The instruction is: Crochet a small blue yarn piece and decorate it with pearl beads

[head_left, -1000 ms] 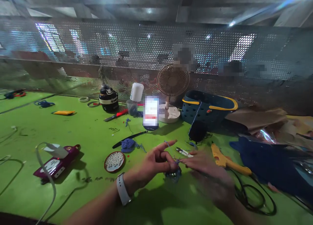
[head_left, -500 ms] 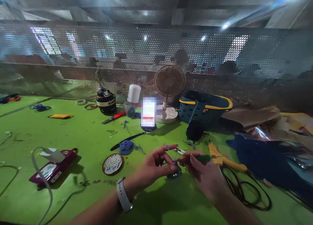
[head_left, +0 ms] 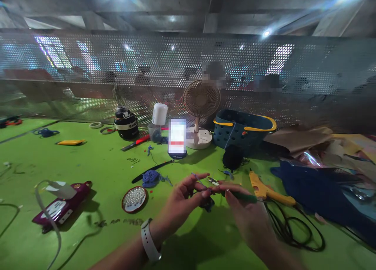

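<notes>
My left hand [head_left: 183, 198] pinches a small piece of blue crochet work [head_left: 208, 204] between thumb and fingers, with a strand of yarn running over the raised index finger. In my right hand [head_left: 248, 219] is a crochet hook with a green handle [head_left: 243, 196]; its tip meets the work at the left fingertips and is too small to make out. Behind the fingers lies a small pale-metal tool [head_left: 213, 181], partly hidden. A tangle of blue yarn [head_left: 150, 178] and a dish [head_left: 123, 208] of pearl beads [head_left: 134, 197] sit left of my hands.
Right of my hands lie a yellow glue gun [head_left: 266, 192] with a coiled black cable [head_left: 293, 231] and dark blue cloth [head_left: 305, 191]. Farther back stand a phone [head_left: 177, 136], a fan [head_left: 201, 99], a blue basket [head_left: 249, 125] and black yarn [head_left: 233, 157]. A maroon device [head_left: 63, 207] is left.
My right hand has turned, showing more of the green handle. The crochet work has tilted between my left fingers, and its beads no longer show. The view has shifted slightly.
</notes>
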The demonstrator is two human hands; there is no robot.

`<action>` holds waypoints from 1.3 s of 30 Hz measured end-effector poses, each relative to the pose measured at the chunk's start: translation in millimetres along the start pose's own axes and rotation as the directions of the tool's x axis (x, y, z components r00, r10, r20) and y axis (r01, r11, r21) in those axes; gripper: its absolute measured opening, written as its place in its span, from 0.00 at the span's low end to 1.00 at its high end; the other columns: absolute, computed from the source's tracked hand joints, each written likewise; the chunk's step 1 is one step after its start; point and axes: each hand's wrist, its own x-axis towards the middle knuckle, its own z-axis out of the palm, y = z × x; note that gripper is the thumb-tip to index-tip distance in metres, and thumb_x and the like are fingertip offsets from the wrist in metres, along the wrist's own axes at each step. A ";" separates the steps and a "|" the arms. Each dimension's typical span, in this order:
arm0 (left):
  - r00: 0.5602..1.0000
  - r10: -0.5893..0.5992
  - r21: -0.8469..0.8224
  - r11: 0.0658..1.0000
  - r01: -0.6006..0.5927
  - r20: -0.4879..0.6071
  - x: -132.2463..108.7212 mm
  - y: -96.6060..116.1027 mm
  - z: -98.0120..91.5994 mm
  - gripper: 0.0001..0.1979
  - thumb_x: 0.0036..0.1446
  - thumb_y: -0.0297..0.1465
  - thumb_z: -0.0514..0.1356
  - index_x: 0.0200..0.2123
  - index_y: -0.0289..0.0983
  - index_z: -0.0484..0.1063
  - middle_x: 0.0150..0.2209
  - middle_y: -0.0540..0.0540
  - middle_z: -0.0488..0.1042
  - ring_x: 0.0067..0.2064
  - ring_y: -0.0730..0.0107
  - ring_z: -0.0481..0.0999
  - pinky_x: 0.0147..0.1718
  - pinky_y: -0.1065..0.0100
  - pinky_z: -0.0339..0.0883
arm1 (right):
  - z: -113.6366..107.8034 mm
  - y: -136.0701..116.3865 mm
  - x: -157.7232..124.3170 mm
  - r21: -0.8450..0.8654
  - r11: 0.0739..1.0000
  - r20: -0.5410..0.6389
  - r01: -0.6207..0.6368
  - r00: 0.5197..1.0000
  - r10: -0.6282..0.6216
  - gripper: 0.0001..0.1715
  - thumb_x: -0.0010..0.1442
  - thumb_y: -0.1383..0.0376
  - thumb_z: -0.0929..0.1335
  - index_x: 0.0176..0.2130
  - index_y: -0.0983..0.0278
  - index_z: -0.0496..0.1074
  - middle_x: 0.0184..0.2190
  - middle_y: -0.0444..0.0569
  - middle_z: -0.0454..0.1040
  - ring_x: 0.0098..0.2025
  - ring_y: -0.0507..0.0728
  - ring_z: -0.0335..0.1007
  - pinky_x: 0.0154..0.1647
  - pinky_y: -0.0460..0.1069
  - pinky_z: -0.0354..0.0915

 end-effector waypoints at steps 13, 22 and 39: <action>0.999 0.039 -0.216 0.976 -0.041 -0.014 -1.0 -22.8 8.7 0.29 0.46 0.31 0.72 0.53 0.38 0.70 0.27 0.51 0.75 0.28 0.72 0.74 0.30 0.69 0.66 | -7.1 18.0 -7.2 -0.613 0.389 0.379 0.688 0.688 -0.619 0.21 0.63 0.68 0.66 0.55 0.53 0.69 0.47 0.49 0.79 0.47 0.61 0.75 0.63 0.63 0.52; 0.993 -0.036 -0.349 0.934 0.073 0.111 2.8 -16.0 0.6 0.27 0.45 0.25 0.71 0.51 0.33 0.73 0.26 0.51 0.74 0.29 0.76 0.72 0.32 0.71 0.62 | -11.1 -4.8 5.9 -0.428 0.567 0.307 0.703 0.704 -0.641 0.16 0.62 0.64 0.68 0.50 0.49 0.74 0.36 0.44 0.81 0.36 0.58 0.76 0.57 0.62 0.60; 0.980 -0.111 -0.412 0.895 0.171 0.165 5.4 2.3 -5.1 0.27 0.41 0.23 0.71 0.48 0.27 0.74 0.23 0.52 0.71 0.25 0.80 0.69 0.27 0.75 0.61 | -19.7 -7.4 11.3 -0.171 0.741 0.339 0.650 0.744 -0.575 0.14 0.63 0.68 0.66 0.46 0.55 0.75 0.36 0.46 0.80 0.37 0.58 0.75 0.57 0.63 0.58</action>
